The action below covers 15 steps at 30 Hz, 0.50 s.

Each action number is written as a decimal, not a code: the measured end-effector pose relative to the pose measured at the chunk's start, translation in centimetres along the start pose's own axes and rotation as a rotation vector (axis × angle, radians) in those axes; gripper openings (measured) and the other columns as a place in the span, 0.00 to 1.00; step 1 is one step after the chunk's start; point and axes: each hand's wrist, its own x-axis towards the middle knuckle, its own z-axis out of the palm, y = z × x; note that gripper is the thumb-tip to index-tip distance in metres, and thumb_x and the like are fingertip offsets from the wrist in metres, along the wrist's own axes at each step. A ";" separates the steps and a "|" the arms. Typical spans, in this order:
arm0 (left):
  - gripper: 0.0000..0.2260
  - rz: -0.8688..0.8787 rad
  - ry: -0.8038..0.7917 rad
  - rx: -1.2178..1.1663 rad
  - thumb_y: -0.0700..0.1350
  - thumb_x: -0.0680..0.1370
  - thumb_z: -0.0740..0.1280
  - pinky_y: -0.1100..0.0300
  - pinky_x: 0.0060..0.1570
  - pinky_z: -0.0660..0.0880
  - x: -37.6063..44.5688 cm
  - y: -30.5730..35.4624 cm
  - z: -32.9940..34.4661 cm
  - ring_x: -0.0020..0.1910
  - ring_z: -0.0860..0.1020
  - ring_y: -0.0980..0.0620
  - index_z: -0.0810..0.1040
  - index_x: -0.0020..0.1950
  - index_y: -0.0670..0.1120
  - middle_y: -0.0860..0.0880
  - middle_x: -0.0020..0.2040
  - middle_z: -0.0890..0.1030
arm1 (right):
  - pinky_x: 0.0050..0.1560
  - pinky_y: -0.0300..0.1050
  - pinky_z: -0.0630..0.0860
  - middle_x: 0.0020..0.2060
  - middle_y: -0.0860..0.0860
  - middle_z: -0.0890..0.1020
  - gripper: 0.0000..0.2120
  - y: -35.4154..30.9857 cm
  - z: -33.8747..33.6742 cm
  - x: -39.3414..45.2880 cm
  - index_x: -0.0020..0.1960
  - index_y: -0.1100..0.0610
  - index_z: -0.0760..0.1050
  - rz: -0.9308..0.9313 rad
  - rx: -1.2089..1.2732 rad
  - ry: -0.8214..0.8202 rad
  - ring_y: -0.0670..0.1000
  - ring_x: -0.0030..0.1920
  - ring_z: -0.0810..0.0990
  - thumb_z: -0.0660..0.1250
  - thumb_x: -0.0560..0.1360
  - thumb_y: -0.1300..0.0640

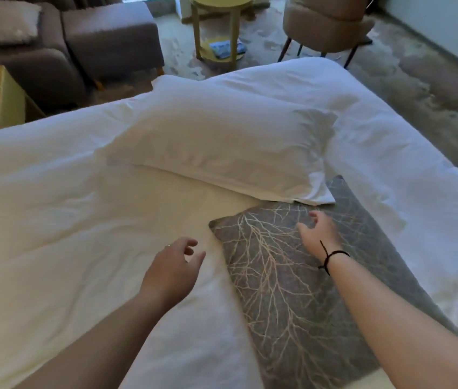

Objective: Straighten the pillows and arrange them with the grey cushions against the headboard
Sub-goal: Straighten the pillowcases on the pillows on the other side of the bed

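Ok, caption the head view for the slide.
Both hands, left and right, reach for the grey cushion beside a white pillow.

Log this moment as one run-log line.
left hand: open, above duvet | right hand: open, over grey cushion | white pillow: overlaps cushion corner

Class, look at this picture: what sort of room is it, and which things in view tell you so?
Most likely a hotel bedroom. A bed made up in plain white linen carries a white pillow and a grey cushion, and beyond it stand a brown sofa, a small yellow table and an upholstered chair.

white pillow [222, 144] flat on bed | grey branch-patterned cushion [292, 290] flat, touching its corner
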 end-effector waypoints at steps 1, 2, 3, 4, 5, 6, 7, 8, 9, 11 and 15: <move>0.12 0.015 -0.012 -0.012 0.57 0.78 0.65 0.55 0.48 0.75 0.7 0.9 0.7 0.46 0.78 0.59 0.75 0.60 0.56 0.58 0.51 0.79 | 0.60 0.53 0.72 0.69 0.56 0.71 0.25 0.4 -0.3 1.4 0.71 0.55 0.67 -0.011 -0.035 0.021 0.58 0.63 0.74 0.67 0.77 0.50; 0.12 0.023 -0.023 -0.026 0.57 0.78 0.66 0.57 0.46 0.74 1.1 1.6 1.3 0.46 0.78 0.61 0.75 0.60 0.57 0.58 0.51 0.79 | 0.60 0.53 0.72 0.69 0.56 0.70 0.25 0.7 -0.5 2.8 0.71 0.55 0.67 -0.033 -0.069 0.032 0.58 0.64 0.74 0.67 0.77 0.50; 0.12 0.027 -0.031 -0.044 0.57 0.77 0.66 0.59 0.44 0.73 1.3 2.0 1.9 0.45 0.78 0.61 0.74 0.60 0.58 0.58 0.51 0.79 | 0.62 0.54 0.71 0.70 0.56 0.69 0.26 0.9 -0.7 4.0 0.71 0.55 0.67 -0.069 -0.101 0.032 0.58 0.65 0.73 0.67 0.77 0.48; 0.13 0.026 -0.034 -0.062 0.57 0.77 0.67 0.62 0.42 0.72 1.3 2.1 2.4 0.45 0.78 0.62 0.74 0.60 0.59 0.59 0.51 0.79 | 0.65 0.55 0.71 0.71 0.55 0.68 0.28 0.9 -0.9 5.2 0.72 0.54 0.66 -0.101 -0.135 0.014 0.58 0.67 0.72 0.68 0.76 0.46; 0.14 0.017 -0.031 -0.081 0.56 0.77 0.68 0.64 0.41 0.72 1.1 2.0 2.8 0.45 0.78 0.63 0.73 0.61 0.60 0.59 0.51 0.79 | 0.67 0.59 0.69 0.73 0.54 0.66 0.30 0.9 -1.0 6.3 0.73 0.53 0.64 -0.128 -0.178 -0.016 0.57 0.69 0.69 0.68 0.75 0.43; 0.14 -0.001 -0.028 -0.098 0.55 0.76 0.68 0.66 0.40 0.71 0.8 1.7 3.2 0.44 0.78 0.64 0.73 0.61 0.60 0.59 0.51 0.79 | 0.68 0.61 0.68 0.75 0.52 0.63 0.33 0.8 -1.0 7.3 0.75 0.51 0.62 -0.147 -0.238 -0.049 0.58 0.72 0.66 0.67 0.75 0.41; 0.15 -0.027 -0.029 -0.111 0.55 0.76 0.69 0.67 0.40 0.71 0.4 1.3 3.5 0.44 0.78 0.64 0.72 0.62 0.60 0.59 0.50 0.79 | 0.69 0.63 0.66 0.77 0.51 0.60 0.35 0.8 -0.8 8.2 0.76 0.49 0.59 -0.158 -0.312 -0.071 0.59 0.74 0.63 0.67 0.74 0.39; 0.16 -0.058 -0.030 -0.121 0.54 0.76 0.69 0.66 0.39 0.72 0.1 0.9 3.7 0.43 0.78 0.65 0.72 0.63 0.60 0.59 0.50 0.79 | 0.69 0.64 0.65 0.78 0.50 0.58 0.37 0.7 -0.6 9.0 0.77 0.48 0.57 -0.152 -0.382 -0.076 0.60 0.74 0.61 0.67 0.74 0.38; 0.16 -0.090 -0.029 -0.129 0.53 0.77 0.69 0.65 0.40 0.72 -0.2 0.4 3.9 0.43 0.78 0.66 0.71 0.63 0.60 0.58 0.50 0.80 | 0.68 0.64 0.66 0.77 0.51 0.59 0.37 0.7 -0.2 9.7 0.77 0.48 0.56 -0.133 -0.431 -0.057 0.61 0.74 0.61 0.67 0.74 0.38; 0.16 -0.142 -0.025 -0.138 0.51 0.77 0.68 0.63 0.40 0.74 -0.2 -0.5 3.9 0.43 0.79 0.64 0.71 0.64 0.59 0.58 0.51 0.80 | 0.64 0.61 0.70 0.71 0.55 0.69 0.32 0.5 0.6 10.8 0.74 0.52 0.61 -0.088 -0.473 0.030 0.62 0.69 0.66 0.67 0.75 0.42; 0.14 -0.187 0.021 -0.173 0.49 0.78 0.67 0.64 0.38 0.72 0.7 -1.1 3.1 0.42 0.78 0.67 0.71 0.62 0.59 0.57 0.49 0.81 | 0.53 0.55 0.70 0.61 0.62 0.76 0.19 0.0 1.7 12.8 0.63 0.62 0.73 0.075 -0.328 0.208 0.63 0.59 0.75 0.52 0.81 0.53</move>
